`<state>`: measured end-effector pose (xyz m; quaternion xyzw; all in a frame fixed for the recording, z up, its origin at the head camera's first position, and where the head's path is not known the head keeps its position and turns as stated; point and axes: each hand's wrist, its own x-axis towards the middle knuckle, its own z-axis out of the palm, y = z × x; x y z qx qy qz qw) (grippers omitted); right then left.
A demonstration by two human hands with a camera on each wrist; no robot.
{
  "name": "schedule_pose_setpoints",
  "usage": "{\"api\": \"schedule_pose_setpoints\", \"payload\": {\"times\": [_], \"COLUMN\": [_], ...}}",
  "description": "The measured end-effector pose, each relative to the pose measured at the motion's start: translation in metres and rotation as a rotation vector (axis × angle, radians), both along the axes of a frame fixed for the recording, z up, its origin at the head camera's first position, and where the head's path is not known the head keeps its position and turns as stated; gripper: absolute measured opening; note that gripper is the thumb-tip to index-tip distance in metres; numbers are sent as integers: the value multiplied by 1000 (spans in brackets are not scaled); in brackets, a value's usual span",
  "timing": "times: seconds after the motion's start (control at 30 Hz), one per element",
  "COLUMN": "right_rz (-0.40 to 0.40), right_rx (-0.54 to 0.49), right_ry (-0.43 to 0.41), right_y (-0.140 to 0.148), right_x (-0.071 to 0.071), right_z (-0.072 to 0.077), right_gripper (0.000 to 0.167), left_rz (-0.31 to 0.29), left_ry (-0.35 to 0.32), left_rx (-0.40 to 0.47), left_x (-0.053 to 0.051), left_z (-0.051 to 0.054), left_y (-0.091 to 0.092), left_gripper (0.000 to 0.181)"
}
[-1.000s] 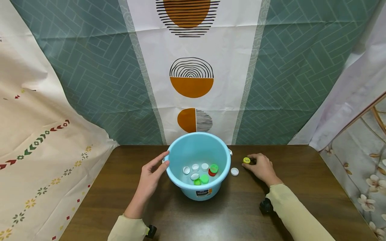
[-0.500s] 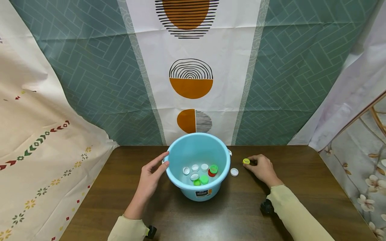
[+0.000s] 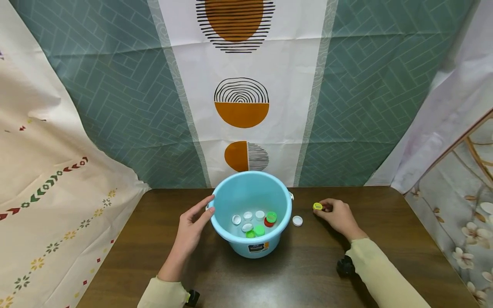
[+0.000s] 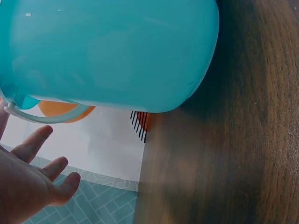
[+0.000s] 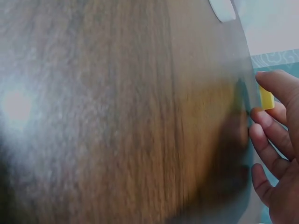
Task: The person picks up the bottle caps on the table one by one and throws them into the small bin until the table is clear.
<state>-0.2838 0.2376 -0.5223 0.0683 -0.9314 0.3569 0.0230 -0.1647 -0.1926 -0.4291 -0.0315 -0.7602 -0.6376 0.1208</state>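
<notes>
A light blue bucket (image 3: 253, 247) stands upright on the table. Inside it lie several bottle caps: white caps (image 3: 236, 219), green caps (image 3: 259, 231) and a red cap (image 3: 268, 223). My left hand (image 3: 191, 223) touches the left side of the bucket's rim with thumb and index finger; the left wrist view shows its other fingers spread loosely beside the handle (image 4: 51, 115). To the right of the bucket, my right hand (image 3: 340, 217) pinches a yellow bottle cap (image 3: 317, 206) between thumb and fingers, close to the tabletop. A loose white cap (image 3: 297, 220) lies between bucket and right hand.
The brown wooden table (image 3: 246, 284) has its back edge against a green and white patterned cloth (image 3: 146, 128). A cream cloth (image 3: 57, 192) hangs at the left, and a floral cloth (image 3: 462, 231) at the right.
My right hand has shifted slightly to the right with the yellow cap. The left hand keeps its place at the rim. The view has tilted a little.
</notes>
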Motion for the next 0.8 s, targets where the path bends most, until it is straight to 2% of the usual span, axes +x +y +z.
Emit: {"api": "schedule_pose_setpoints", "payload": {"times": [0.23,0.3,0.53,0.63,0.8], "right_rz": [-10,-12,-19,-24,-36], "right_rx": [-14,-24,-58,-77,-103], "right_ry": [26,40,101,131,176], "right_y": [6,7,4,1,-5], "right_x": [5,5,5,5,6], "right_z": [6,9,19,26,41], "right_gripper": [40,40,42,40,43], "left_rz": [-24,-25,9,6,-18], "left_ry": [-2,-2,-22,-24,-17], "left_rx": [13,15,-8,-8,3], "left_x": [8,8,0,0,6], "left_z": [17,16,0,1,13], "left_y": [5,5,-1,0,3], "left_gripper": [37,37,37,37,38]}}
